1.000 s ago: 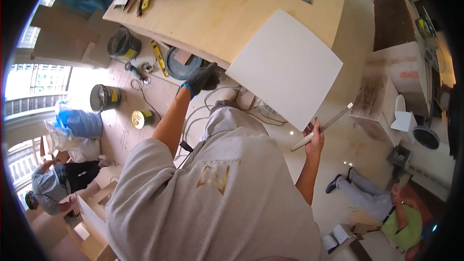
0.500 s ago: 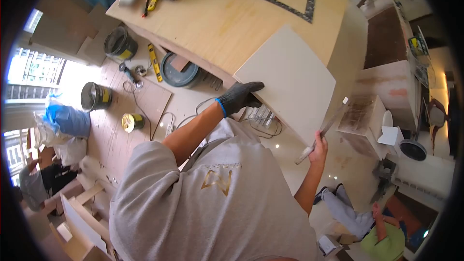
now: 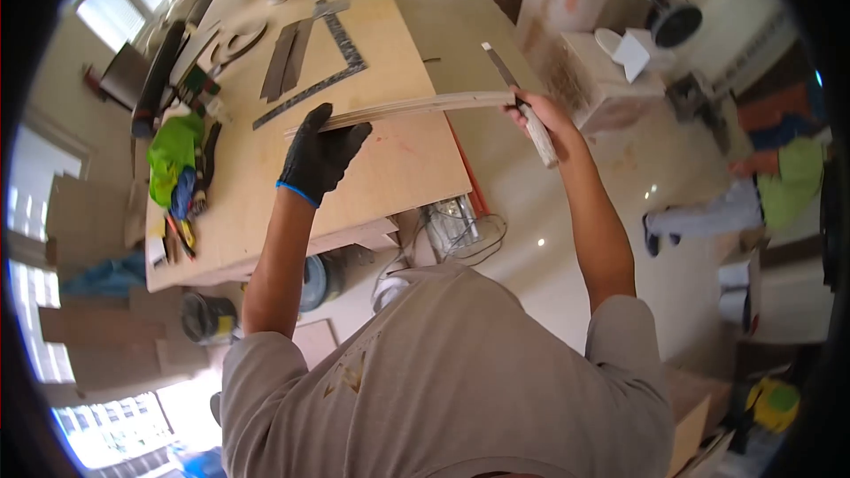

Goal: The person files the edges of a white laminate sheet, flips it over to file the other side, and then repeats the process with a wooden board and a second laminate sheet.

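Observation:
My left hand point(image 3: 323, 152), in a black glove with a blue cuff, grips the left end of a thin pale board point(image 3: 416, 107). The board is seen edge-on above the wooden worktable point(image 3: 398, 164). At its right end my bare right hand point(image 3: 544, 119) holds a file-like tool point(image 3: 537, 133) with a whitish handle, its dark blade pointing up and away. The fingers of that hand are also at the board's end. Beyond the board, a speckled angle piece point(image 3: 350, 49) and dark strips point(image 3: 286, 60) lie on the table.
Green cloth point(image 3: 174, 155) and red-and-yellow hand tools point(image 3: 183, 235) lie at the table's left edge. A black bucket point(image 3: 208, 317) stands below. Cables point(image 3: 496, 239) are on the floor. Dusty boxes point(image 3: 593, 80) stand right; another person point(image 3: 779, 186) is at the far right.
The view has turned to the right along the table. The board has been tilted from showing its broad face to edge-on, still between both hands.

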The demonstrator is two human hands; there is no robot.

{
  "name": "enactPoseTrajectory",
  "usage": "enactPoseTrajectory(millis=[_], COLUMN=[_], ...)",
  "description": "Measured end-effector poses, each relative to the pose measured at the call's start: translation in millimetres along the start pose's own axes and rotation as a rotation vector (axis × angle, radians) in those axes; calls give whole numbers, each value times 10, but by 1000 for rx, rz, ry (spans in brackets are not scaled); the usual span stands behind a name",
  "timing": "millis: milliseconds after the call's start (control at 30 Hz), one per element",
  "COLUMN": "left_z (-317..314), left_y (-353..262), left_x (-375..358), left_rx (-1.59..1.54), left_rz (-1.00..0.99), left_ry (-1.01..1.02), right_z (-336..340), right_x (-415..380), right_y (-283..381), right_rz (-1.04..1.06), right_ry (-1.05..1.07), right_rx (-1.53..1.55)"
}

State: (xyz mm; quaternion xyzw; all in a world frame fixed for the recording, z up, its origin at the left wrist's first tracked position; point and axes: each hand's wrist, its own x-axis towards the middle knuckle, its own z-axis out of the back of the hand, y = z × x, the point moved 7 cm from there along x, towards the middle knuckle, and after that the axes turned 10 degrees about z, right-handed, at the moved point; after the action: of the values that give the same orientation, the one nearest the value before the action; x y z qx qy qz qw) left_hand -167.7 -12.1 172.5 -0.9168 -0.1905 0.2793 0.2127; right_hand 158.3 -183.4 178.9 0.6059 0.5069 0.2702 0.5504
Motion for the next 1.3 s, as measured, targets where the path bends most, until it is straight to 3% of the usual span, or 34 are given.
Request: enactPoseTrajectory(millis=[67,200,333,367,467,533,600,633,767,867,933,1000,1033,1133,1300], left_z=[29,-362,-214,-174,-467,-678,-906,-1031,-1691,-1351,-1348,-1286,-1366,-1269,-988], left_y=[-38,20,-34,-10,-38,40,224,264,295,42,-82,-334,-430,-680,-734], left_x=[66,-130,-108,-180,-585,-871,-888,-781,-226,187,-19,-214,-407,-899,-1386], left_rx=[48,19,119,130,808,1575,1937,2041,2455,2284,2233,2049,1926,1643,1243], left_rz=[175,-77,-37,-109,-507,-1243,-1514,-1395,-1411,-693,-1044,-913,-892,-973,-1200], left_ry=[168,-101,1,-73,-328,-769,-930,-859,-653,-535,-549,-672,-634,-664,-563], right_z=[58,16,-15,-36,-47,-67,8,29,-6,-123,-72,100,225,458,214], right_x=[57,28,54,58,86,69,199,222,225,60,-113,-325,-386,-320,-166], right_y=[-60,-52,-17,-12,-12,-2,-109,-138,-100,57,172,160,41,-322,42], right_rz=[24,112,91,96,121,135,170,191,276,329,439,512,542,535,665], right_ry=[27,-49,-65,-61,-113,-155,-144,-140,-93,-126,-156,-231,-286,-415,-378], right_rx=[138,163,223,251,328,356,412,423,413,481,493,455,514,464,308])
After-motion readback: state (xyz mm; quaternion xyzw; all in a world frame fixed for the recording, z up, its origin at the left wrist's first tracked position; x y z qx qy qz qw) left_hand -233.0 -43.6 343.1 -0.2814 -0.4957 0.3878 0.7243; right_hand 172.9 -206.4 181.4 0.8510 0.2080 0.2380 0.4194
